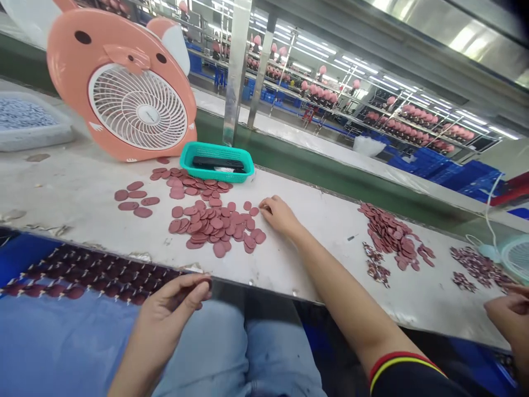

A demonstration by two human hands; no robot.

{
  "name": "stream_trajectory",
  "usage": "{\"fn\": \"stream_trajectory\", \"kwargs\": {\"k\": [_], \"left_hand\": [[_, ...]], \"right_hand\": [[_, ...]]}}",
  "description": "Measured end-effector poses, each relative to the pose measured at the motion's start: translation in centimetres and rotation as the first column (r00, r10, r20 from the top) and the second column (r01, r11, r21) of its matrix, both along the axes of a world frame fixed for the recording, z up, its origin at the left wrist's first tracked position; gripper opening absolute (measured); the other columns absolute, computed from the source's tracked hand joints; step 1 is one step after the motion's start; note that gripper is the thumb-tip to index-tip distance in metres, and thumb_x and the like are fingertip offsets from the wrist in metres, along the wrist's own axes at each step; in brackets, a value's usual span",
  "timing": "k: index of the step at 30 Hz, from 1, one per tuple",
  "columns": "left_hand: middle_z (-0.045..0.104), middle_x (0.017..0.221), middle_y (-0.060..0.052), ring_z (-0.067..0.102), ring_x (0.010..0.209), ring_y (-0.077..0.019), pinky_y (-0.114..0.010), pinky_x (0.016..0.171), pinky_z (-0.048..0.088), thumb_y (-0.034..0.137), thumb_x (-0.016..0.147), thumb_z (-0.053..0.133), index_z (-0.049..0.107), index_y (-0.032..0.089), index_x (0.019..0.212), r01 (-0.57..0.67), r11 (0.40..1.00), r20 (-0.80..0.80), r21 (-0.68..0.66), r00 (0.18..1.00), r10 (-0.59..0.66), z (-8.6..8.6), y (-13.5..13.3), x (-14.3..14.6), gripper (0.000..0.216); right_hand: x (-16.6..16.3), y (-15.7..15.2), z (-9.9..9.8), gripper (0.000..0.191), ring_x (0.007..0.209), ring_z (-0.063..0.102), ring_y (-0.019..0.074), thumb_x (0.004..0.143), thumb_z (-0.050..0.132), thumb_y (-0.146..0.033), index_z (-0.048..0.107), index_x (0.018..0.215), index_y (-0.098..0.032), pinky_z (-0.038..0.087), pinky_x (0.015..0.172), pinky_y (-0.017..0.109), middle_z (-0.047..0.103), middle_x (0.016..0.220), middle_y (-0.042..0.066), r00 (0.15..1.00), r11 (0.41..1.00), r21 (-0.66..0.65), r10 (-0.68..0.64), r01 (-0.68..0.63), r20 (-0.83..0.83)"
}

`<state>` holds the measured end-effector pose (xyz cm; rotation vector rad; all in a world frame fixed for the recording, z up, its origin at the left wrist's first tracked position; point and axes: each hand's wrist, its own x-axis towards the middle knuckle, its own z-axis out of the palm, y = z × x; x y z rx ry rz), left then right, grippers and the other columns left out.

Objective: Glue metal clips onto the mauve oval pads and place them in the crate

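My right hand [280, 216] rests on the white worn bench [82, 212], its fingertips at the edge of a loose heap of flat dark-pink discs [217, 226]. A smaller scatter of the same discs [182, 184] lies just beyond it. My left hand [173, 309] hangs at the bench's near edge with its fingers pinched together, and whatever they may hold is hidden. Farther right lie a dense pile of discs [392, 234] and darker small pieces [375, 264]. A hand at the far right [512, 314], apart from mine, belongs to another person.
A peach animal-shaped fan [124, 94] and a teal basket [217, 162] holding a black object stand on the bench's far side. A grey tray [28, 121] sits at left. Rows of dark-pink pieces [82, 275] lie below the near edge. Racks stand beyond.
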<state>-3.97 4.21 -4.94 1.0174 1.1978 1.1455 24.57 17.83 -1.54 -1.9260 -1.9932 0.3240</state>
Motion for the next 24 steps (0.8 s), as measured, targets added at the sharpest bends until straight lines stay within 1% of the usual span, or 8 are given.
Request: {"fn": "stream_trajectory", "kwargs": {"k": [5, 8, 11, 14, 17, 20, 22, 24], "left_hand": [[0.082, 0.087, -0.009, 0.074, 0.077, -0.0207, -0.022, 0.061, 0.056, 0.049, 0.057, 0.093, 0.083, 0.025, 0.081, 0.128, 0.909, 0.362, -0.397, 0.932, 0.027, 0.5, -2.7, 1.0, 0.035], [0.080, 0.095, -0.010, 0.071, 0.092, -0.0239, -0.022, 0.063, 0.055, 0.051, 0.061, 0.090, 0.084, 0.023, 0.080, 0.128, 0.901, 0.376, -0.414, 0.926, 0.041, 0.9, -4.3, 2.3, 0.035], [0.077, 0.093, -0.007, 0.065, 0.090, -0.0210, -0.023, 0.070, 0.054, 0.049, 0.068, 0.087, 0.084, 0.024, 0.080, 0.093, 0.944, 0.313, -0.316, 0.950, 0.011, 1.2, -5.6, 3.8, 0.028], [0.070, 0.081, -0.003, 0.061, 0.082, -0.0192, -0.025, 0.075, 0.052, 0.046, 0.068, 0.087, 0.085, 0.025, 0.080, 0.131, 0.969, 0.273, -0.210, 0.959, -0.071, 1.8, -6.4, 5.0, 0.024], [0.067, 0.082, -0.003, 0.062, 0.074, -0.0203, -0.030, 0.067, 0.054, 0.053, 0.059, 0.090, 0.085, 0.028, 0.084, 0.220, 0.951, 0.332, -0.215, 0.933, -0.140, 2.3, -6.7, 5.5, 0.035], [0.071, 0.087, -0.004, 0.065, 0.073, -0.0222, -0.032, 0.065, 0.056, 0.056, 0.050, 0.093, 0.085, 0.028, 0.081, 0.259, 0.926, 0.358, -0.275, 0.921, -0.151, 2.3, -6.8, 5.7, 0.043], [0.077, 0.095, -0.007, 0.068, 0.086, -0.0260, -0.029, 0.066, 0.055, 0.056, 0.049, 0.094, 0.085, 0.027, 0.079, 0.193, 0.935, 0.333, -0.297, 0.939, -0.088, 2.0, -6.8, 5.7, 0.043], [0.081, 0.095, -0.009, 0.070, 0.088, -0.0266, -0.025, 0.060, 0.053, 0.054, 0.049, 0.094, 0.085, 0.026, 0.082, 0.146, 0.931, 0.349, -0.334, 0.937, -0.022, 1.5, -6.7, 5.6, 0.043]], "right_hand": [[0.6, -10.3, 0.1, 0.016, 0.111, 0.061, 0.0272, 0.095, 0.063, -0.024, 0.068, 0.108, -0.015, 0.049, 0.099, 0.052, 0.067, 0.109, 0.010, 0.995, 0.997, 0.076, 0.016, -0.008, -0.101], [-1.3, -15.6, 0.3, 0.025, 0.109, 0.062, 0.0279, 0.097, 0.057, -0.029, 0.066, 0.116, -0.015, 0.050, 0.097, 0.049, 0.067, 0.113, 0.015, 0.969, 0.990, 0.140, 0.003, 0.032, -0.246], [-5.0, -19.6, 0.1, 0.029, 0.078, 0.069, 0.0166, 0.098, 0.055, -0.044, 0.071, 0.099, -0.020, 0.057, 0.070, 0.027, 0.073, 0.088, 0.005, 0.893, 0.992, 0.096, 0.119, -0.086, -0.433], [-8.0, -21.4, -0.4, 0.037, 0.060, 0.062, 0.0106, 0.093, 0.062, -0.052, 0.068, 0.080, -0.018, 0.051, 0.057, 0.019, 0.069, 0.070, 0.000, 0.594, 0.984, -0.053, 0.060, -0.170, -0.802], [-8.5, -21.7, -1.0, 0.049, 0.049, 0.056, 0.0099, 0.088, 0.062, -0.065, 0.064, 0.073, -0.017, 0.049, 0.049, 0.021, 0.063, 0.062, -0.001, 0.332, 0.928, -0.175, -0.060, -0.330, -0.941], [-6.4, -21.7, -1.3, 0.051, 0.047, 0.059, 0.0122, 0.086, 0.062, -0.066, 0.064, 0.066, -0.019, 0.050, 0.048, 0.023, 0.063, 0.058, -0.001, 0.521, 0.969, -0.115, 0.016, -0.217, -0.853], [-3.8, -21.7, -1.4, 0.044, 0.061, 0.064, 0.0168, 0.087, 0.062, -0.060, 0.066, 0.069, -0.020, 0.055, 0.062, 0.029, 0.066, 0.065, 0.002, 0.727, 0.995, 0.026, -0.054, 0.099, -0.684], [-0.6, -21.4, -1.7, 0.041, 0.086, 0.065, 0.0248, 0.090, 0.057, -0.058, 0.066, 0.087, -0.018, 0.053, 0.085, 0.043, 0.068, 0.087, 0.011, 0.784, 0.892, 0.174, -0.257, 0.418, -0.564]]}}
